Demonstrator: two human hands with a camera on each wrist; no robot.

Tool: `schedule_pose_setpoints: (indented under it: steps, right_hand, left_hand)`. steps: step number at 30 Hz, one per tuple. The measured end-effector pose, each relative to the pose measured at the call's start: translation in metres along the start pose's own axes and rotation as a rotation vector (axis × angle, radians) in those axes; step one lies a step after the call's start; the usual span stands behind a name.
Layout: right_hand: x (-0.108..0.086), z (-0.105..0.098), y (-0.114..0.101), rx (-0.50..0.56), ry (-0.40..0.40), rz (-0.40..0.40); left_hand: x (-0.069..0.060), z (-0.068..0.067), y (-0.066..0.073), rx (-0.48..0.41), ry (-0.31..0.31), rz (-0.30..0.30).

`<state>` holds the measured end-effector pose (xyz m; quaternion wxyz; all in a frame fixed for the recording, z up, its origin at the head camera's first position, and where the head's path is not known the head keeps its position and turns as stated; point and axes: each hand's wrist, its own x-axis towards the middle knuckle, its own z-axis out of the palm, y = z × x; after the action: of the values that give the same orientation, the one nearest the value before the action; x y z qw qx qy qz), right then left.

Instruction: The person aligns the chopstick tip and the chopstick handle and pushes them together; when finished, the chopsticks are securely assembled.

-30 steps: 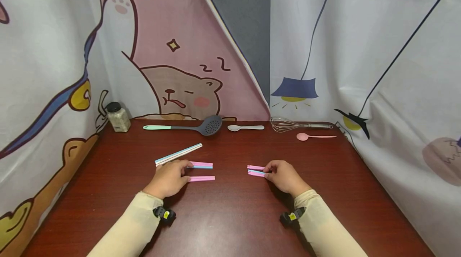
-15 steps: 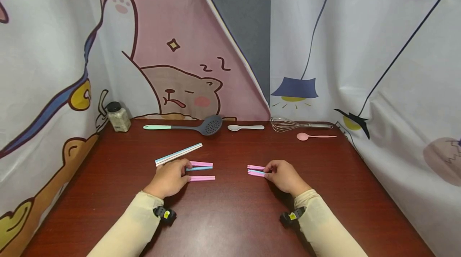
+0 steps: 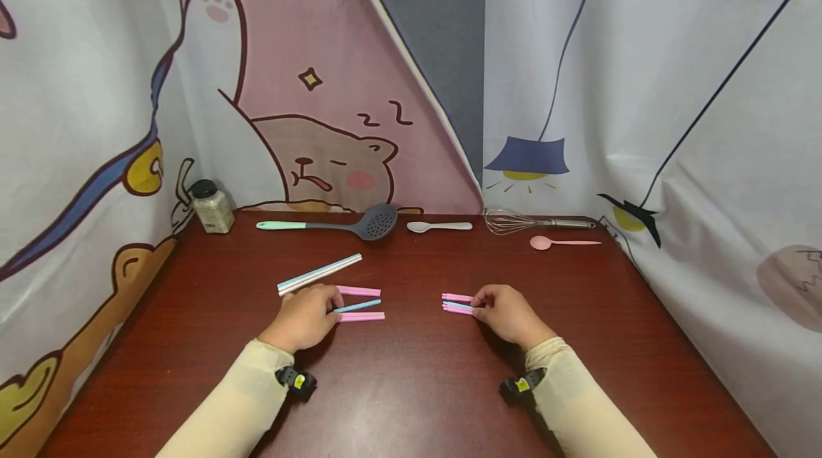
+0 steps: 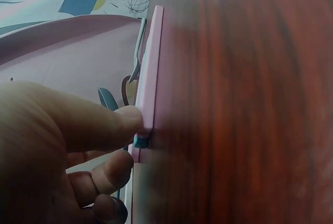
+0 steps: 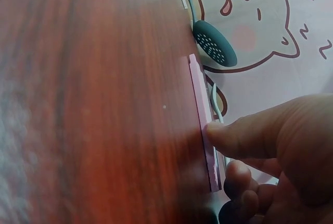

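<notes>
In the head view, thin plastic strips, shaped like bag-sealing clips, lie by both hands. My left hand (image 3: 302, 317) has thumb and fingers bent round the left group: a far pink strip (image 3: 359, 291), a slanted blue strip (image 3: 358, 306) and a near pink strip (image 3: 363, 317). The left thumb (image 4: 127, 120) touches the near pink strip's end in the left wrist view; the fingers partly hide the others. My right hand (image 3: 510, 315) pinches the right group, with pink strips (image 3: 457, 297) and a light blue strip (image 3: 454, 304); its thumb (image 5: 221, 134) presses a pink one.
Behind the left hand lie longer white and blue strips (image 3: 321, 275), set diagonally. Along the table's back edge are a lidded jar (image 3: 214, 212), a slotted skimmer (image 3: 377, 222), a white spoon (image 3: 439, 227), a whisk (image 3: 536, 222) and a pink spoon (image 3: 565, 242). Printed curtains stand behind.
Between the left fingers, the blue strip has shifted from beside the far pink strip toward the near one and now slants. The right hand keeps its place.
</notes>
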<state>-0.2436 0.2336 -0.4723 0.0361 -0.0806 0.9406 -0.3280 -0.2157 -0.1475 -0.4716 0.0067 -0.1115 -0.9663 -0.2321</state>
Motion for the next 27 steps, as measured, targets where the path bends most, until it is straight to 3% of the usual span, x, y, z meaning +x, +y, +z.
schedule_pose_setpoints:
  steps: [20,27]
  right_hand:
    - [0.003,0.003,0.003,-0.014,0.006,-0.016]
    - [-0.001,0.003,-0.007,0.023,0.024,-0.087]
  left_hand:
    - [0.002,0.002,0.000,-0.014,-0.025,-0.017]
    - [0.003,0.002,0.002,-0.067,0.033,-0.001]
